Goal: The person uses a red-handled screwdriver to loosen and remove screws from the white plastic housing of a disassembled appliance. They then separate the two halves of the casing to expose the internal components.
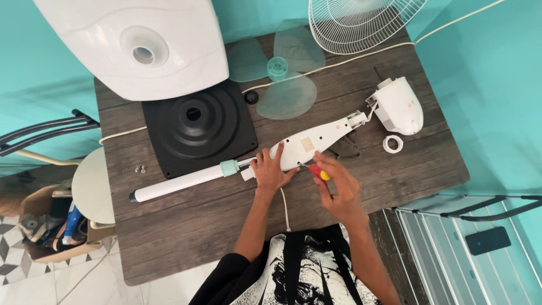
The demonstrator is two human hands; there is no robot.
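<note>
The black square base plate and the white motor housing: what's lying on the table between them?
In the head view, between the black base plate and motor housing lie the translucent fan blade and the white control column.
</note>
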